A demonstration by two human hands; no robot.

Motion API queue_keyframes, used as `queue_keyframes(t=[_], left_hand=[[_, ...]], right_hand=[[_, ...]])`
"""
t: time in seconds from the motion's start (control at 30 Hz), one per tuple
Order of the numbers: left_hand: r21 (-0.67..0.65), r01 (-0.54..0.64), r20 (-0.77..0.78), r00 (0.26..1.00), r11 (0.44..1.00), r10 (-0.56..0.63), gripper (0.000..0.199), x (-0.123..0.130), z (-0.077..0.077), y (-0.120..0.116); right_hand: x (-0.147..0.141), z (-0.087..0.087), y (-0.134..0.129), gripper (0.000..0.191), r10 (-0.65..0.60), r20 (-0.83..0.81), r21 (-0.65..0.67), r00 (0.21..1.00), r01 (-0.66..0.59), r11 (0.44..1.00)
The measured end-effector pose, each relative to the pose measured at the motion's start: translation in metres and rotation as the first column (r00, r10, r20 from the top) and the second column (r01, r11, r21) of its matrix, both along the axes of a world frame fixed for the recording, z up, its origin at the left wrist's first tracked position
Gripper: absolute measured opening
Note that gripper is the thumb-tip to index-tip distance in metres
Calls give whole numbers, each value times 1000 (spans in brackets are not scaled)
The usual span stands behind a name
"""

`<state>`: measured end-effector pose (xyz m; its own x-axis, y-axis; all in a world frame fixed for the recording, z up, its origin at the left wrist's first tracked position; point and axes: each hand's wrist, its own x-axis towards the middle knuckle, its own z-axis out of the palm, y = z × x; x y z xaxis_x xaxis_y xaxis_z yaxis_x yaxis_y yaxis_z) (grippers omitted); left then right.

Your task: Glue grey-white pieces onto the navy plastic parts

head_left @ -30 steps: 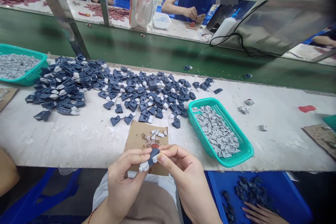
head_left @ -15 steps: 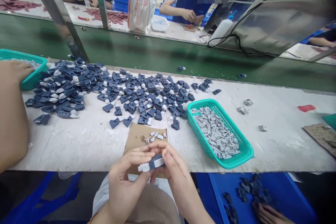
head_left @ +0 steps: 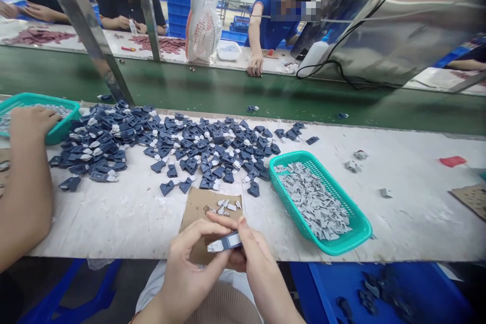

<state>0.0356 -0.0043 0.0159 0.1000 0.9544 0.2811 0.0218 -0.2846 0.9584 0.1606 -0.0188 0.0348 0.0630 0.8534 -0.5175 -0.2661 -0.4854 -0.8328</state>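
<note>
Between both hands I hold a small dark blue plastic part (head_left: 225, 243) with a light grey insert and a pale grey tip pointing left. My left hand (head_left: 193, 263) grips it near its tip end, and my right hand (head_left: 258, 258) has its thumb pressed on the other end. Just beyond my fingers lies a piece of cardboard (head_left: 195, 207) with several small light grey pieces (head_left: 228, 206) on it. To the right, a green basket (head_left: 326, 252) holds many more such grey pieces. Farther back spreads a large pile of dark blue parts with pale tips (head_left: 205, 136).
At left a co-worker's hand (head_left: 34, 119) reaches into another green basket (head_left: 64, 134). A green conveyor belt (head_left: 212, 88) runs behind the table, with other people beyond it. A blue bin (head_left: 319, 283) with dark parts stands below, to the right.
The view has tilted up a little. My hands still hold the part, now turned slightly. Across the belt, a person's arm has stretched down to the belt's edge. The hand in the blue bin is gone from view.
</note>
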Motion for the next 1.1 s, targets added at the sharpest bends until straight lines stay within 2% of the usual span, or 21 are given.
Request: queue_keyframes(t=[0.1, 0.2, 0.27, 0.33, 0.43, 0.53, 0.57, 0.6, 0.63, 0.7, 0.73, 0.8, 0.9, 1.0, 1.1], left_hand=[[188, 100, -134, 988, 977, -75, 37, -5, 3, 8], [330, 261, -300, 940, 907, -161, 43, -9, 3, 16], [379, 326, -371, 911, 866, -181, 45, -8, 2, 20], [380, 352, -391, 899, 855, -196, 44, -5, 3, 22], [290, 348, -316, 914, 892, -254, 36, 1, 6, 28], [218, 255, -251, 947, 942, -198, 24, 2, 11, 46], [193, 205, -261, 953, 959, -152, 19, 0, 13, 57], [157, 151, -286, 953, 976, -102, 15, -2, 15, 71], [107, 97, -328, 943, 990, -57, 15, -5, 17, 87], [-1, -5, -432, 902, 1000, 4, 24, -11, 20, 126], [-35, -47, -490, 871, 998, 24, 29, -13, 22, 149], [-31, -96, -544, 837, 995, 64, 30, -15, 24, 196], [-18, -145, -625, 774, 989, 102, 26, -10, 23, 266], [-52, -183, -724, 684, 982, 89, 26, -3, 17, 324], [-68, -218, -804, 590, 974, 75, 29, 2, 9, 365]], right_hand=[[9, -2, 0, 73, 32, -32, -7, 999, -32, 999], [16, -1, -1, 73, 78, 4, 8, 997, -79, 997], [19, -1, -2, 75, 86, 55, 37, 995, -88, 995], [20, -1, -4, 75, 74, 123, 86, 990, -85, 993], [29, 2, -2, 77, 128, 210, 147, 969, -161, 976], [63, 11, 11, 76, 218, 336, 202, 916, -296, 934], [81, 15, 18, 71, 180, 423, 221, 888, -294, 930], [101, 18, 27, 61, 110, 525, 226, 844, -263, 938], [122, 19, 37, 51, 24, 646, 244, 763, -236, 941], [162, 19, 60, 36, -91, 852, 252, 516, -252, 934], [179, 16, 73, 31, -101, 876, 247, 472, -259, 934], [202, 6, 96, 22, -86, 905, 225, 417, -296, 928], [212, -9, 122, 13, -44, 934, 186, 354, -377, 907], [209, -18, 131, 12, -22, 955, 156, 295, -441, 884], [205, -19, 129, 14, -1, 970, 123, 244, -483, 867]])
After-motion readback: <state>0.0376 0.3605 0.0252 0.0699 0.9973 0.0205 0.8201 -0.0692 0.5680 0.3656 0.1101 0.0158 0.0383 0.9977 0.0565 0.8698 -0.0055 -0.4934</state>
